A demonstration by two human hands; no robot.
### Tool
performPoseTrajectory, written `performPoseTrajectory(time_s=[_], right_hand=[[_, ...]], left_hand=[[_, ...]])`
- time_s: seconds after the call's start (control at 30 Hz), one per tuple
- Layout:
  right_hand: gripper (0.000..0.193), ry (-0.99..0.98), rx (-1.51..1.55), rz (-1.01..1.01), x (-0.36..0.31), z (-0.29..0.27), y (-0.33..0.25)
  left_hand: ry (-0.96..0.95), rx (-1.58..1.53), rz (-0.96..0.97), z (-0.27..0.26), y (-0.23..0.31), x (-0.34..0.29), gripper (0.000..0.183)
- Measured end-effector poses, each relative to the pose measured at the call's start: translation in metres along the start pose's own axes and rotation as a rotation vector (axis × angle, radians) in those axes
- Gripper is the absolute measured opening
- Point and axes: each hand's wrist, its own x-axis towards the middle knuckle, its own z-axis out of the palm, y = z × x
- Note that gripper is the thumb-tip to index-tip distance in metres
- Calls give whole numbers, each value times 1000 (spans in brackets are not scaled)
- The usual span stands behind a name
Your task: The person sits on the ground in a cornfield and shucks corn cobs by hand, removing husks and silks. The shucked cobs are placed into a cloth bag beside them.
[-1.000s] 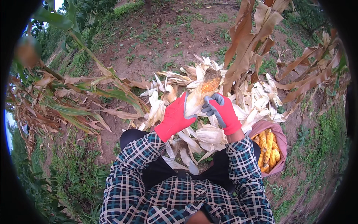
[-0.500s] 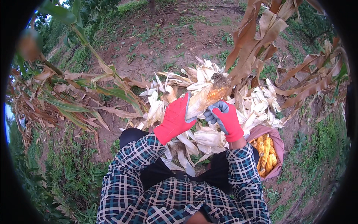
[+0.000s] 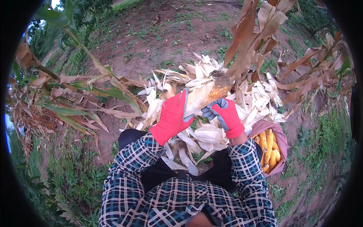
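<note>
Between my hands is an ear of corn (image 3: pixel 217 92), tilted up to the right. Pale dry husk (image 3: pixel 199 99) wraps its lower part, while orange kernels and dark brown silk show near the tip. My left hand (image 3: pixel 172 117), in a red and grey glove, is closed around the husk-covered lower end. My right hand (image 3: pixel 227 116), gloved alike, has its fingers curled against the underside of the ear, at the edge of the husk. What exactly those fingertips pinch is partly hidden, but they appear to grip husk.
Below and beyond my hands lies a heap of pale husks (image 3: pixel 261 96). A pinkish sack (image 3: pixel 280 137) holding several husked yellow ears (image 3: pixel 269 149) stands by my right knee. Dry corn stalks rise at the left (image 3: pixel 72 109) and at the far right (image 3: pixel 249 38).
The view has shifted slightly. Both hands and the ear have moved a little left and up in the picture, and the right fingers stay curled at the ear's underside.
</note>
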Motion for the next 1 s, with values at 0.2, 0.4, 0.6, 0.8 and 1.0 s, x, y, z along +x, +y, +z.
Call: performPoseTrajectory(time_s=[0.2,0.4,0.6,0.8,1.0], right_hand=[[18,-22,0,3,-1,2,0],[20,-7,11,-24,-2,2,-2],[16,6,78,0,-2,5,-3],[12,13,71,-8,-2,4,-2],[13,26,38,-3,-6,7,-10]], left_hand=[[19,-3,-3,-5,2,0,92],[5,-69,-1,-9,10,7,90],[0,-151,-27,-6,10,4,91],[-34,-210,-89,-5,14,4,90],[-53,-305,-141,-2,16,4,88]])
